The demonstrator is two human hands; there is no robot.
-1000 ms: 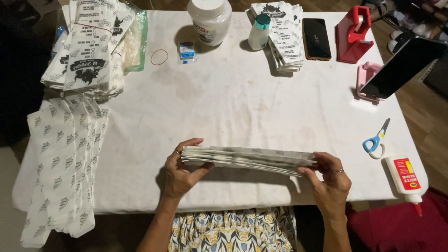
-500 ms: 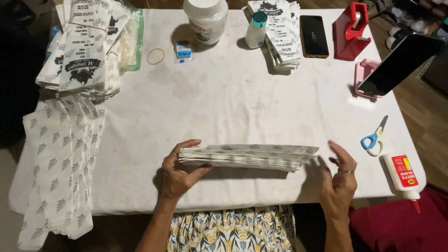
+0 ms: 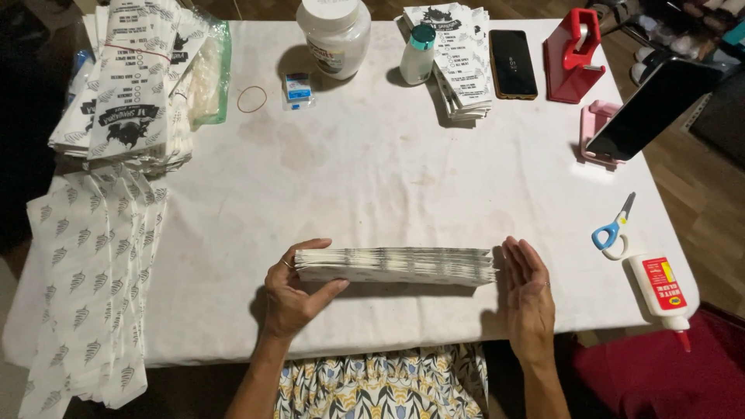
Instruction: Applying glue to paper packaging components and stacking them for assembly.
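Both hands bracket a stack of paper bags (image 3: 396, 266) lying on its side near the front edge of the table (image 3: 388, 171). Left hand (image 3: 295, 295) is curled around the stack's left end, thumb below and fingers over the top, gripping it. Right hand (image 3: 529, 299) is flat and open, palm facing the stack's right end, just beside or barely touching it and holding nothing.

A second ago that right hand clasped the right end; half a second ago it had lifted clear; now it stands upright against the end, while the left has kept its grip throughout. Judged from that, the person appears to be patting the bags' edges square, and the stack now looks even at both ends.

Far left, more printed bags (image 3: 128, 93) are piled up, with leaf-patterned sheets (image 3: 93, 264) draped over the left edge. A rubber band (image 3: 251, 98) lies near them. Along the far edge stand a white jar (image 3: 335, 35), a small bottle (image 3: 417, 54), another bag pile (image 3: 459, 58), a dark phone (image 3: 512, 62) and a red tape dispenser (image 3: 573, 58). At right, a second phone (image 3: 652, 105) leans in a pink stand, with blue-handled scissors (image 3: 613, 229) and a glue bottle (image 3: 660, 291) nearer.
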